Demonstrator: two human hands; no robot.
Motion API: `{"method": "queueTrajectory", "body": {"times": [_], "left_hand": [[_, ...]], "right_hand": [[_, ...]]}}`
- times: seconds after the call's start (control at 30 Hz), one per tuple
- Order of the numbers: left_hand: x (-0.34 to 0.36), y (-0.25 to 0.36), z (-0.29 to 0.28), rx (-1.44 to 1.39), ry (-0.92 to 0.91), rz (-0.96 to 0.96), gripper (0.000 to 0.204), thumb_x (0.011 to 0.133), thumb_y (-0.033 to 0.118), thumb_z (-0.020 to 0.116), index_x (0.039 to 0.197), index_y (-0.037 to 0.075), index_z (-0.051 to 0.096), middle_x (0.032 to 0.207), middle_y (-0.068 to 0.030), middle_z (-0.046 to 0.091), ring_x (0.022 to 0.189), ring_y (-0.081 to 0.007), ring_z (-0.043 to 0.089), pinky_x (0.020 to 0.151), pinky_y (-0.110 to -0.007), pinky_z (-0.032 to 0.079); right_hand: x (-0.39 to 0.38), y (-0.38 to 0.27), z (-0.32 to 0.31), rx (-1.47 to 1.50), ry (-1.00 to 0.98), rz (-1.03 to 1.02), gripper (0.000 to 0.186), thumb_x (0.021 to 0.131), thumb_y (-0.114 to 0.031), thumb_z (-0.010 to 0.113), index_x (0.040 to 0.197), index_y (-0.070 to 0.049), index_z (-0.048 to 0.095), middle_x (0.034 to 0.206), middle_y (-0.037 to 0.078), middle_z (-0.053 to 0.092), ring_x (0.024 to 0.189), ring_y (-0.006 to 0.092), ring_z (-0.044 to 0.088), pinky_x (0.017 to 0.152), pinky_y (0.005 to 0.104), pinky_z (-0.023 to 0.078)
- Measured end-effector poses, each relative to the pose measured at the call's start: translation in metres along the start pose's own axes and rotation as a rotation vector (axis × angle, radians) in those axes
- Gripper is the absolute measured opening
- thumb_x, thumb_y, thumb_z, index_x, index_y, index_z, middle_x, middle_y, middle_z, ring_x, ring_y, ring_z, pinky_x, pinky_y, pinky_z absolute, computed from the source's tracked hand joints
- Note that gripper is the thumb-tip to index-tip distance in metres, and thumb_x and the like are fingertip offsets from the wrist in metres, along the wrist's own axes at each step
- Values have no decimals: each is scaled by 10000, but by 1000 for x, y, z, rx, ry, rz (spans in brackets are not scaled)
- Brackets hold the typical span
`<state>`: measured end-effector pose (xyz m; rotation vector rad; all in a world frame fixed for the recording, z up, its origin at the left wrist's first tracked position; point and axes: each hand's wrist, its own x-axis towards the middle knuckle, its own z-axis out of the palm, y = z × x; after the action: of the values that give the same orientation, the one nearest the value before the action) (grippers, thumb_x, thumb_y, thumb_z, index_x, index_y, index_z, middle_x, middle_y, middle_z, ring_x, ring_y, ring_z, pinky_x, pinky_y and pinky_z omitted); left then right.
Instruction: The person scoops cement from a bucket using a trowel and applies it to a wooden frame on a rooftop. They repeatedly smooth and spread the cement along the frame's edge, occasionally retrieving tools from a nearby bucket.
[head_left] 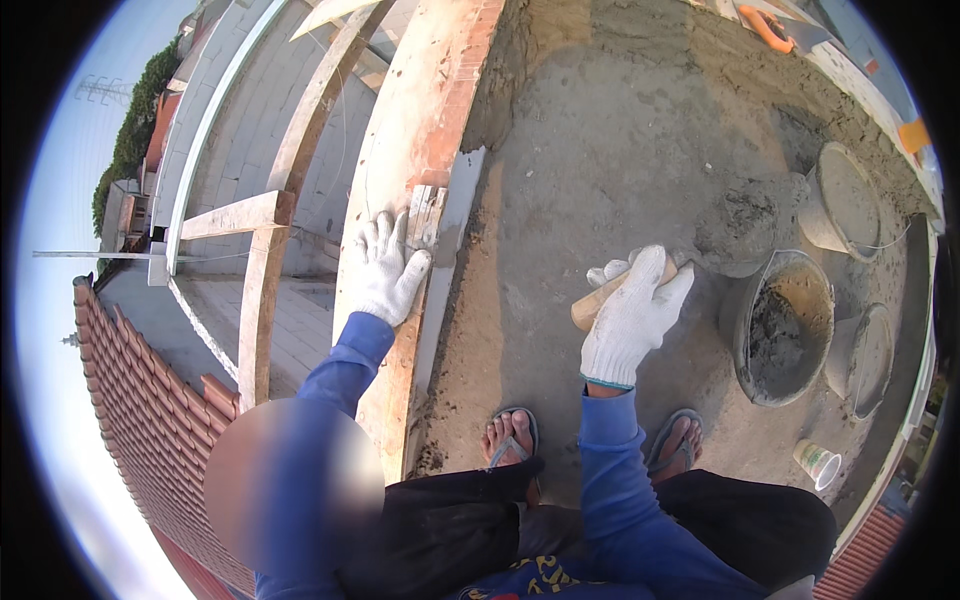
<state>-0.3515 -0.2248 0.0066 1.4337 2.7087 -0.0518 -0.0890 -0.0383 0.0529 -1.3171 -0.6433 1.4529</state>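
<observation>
Your gloved right hand (pixel 622 332) is nearer, fingers curled around a wooden handle (pixel 594 305). Its long axis slants across your palm, away to the right. A bucket (pixel 812 292) stands to its right. Well apart on your left, your left hand (pixel 388 272) rests spread on the ledge (pixel 388 165), gripping nothing, beside a wood block (pixel 427 210).

Left hand (pixel 385 275), right hand (pixel 630 318): white knit gloves (pixel 612 350), teal edging (pixel 607 384) on right cuff. Blue long sleeves (pixel 615 455). Blue top, yellow print (pixel 548 574) on front. Loose black trousers (pixel 435 530). Grey thong-strap flip-flops (pixel 533 428).
</observation>
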Motion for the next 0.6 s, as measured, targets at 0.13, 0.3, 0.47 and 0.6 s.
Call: {"method": "queueTrajectory", "body": {"times": [0.13,0.3,0.47,0.6], "left_hand": [[6,2,-4,-96,-90,-19,809,1118,453,494,1727,-20,251,1799,-322,162,1689,-484,65,1365,-548,16],[3,-6,10,-133,-69,-28,795,1123,429,490,1734,-12,235,1805,-315,149,1692,-479,52,1365,-546,11],[-4,-18,19,-70,-20,-36,799,1109,467,509,1726,10,286,1781,-311,231,1670,-490,147,1356,-575,88],[6,-2,3,-65,-87,-28,773,1127,411,481,1736,-2,240,1806,-308,154,1690,-477,73,1364,-540,27]], "right_hand": [[1,28,9,26,98,-36,474,1123,-288,652,1430,12,453,914,110,628,735,171,659,667,347,617],[-66,121,59,-560,-458,58,517,1116,-354,631,1470,-13,469,1024,216,719,839,320,770,718,424,614],[-89,62,43,-141,-710,366,453,1121,-295,629,1431,15,514,982,133,698,839,179,724,679,365,595],[-9,122,23,-381,-552,460,377,1122,-351,576,1288,-12,570,935,172,693,734,271,706,680,422,622]]}}
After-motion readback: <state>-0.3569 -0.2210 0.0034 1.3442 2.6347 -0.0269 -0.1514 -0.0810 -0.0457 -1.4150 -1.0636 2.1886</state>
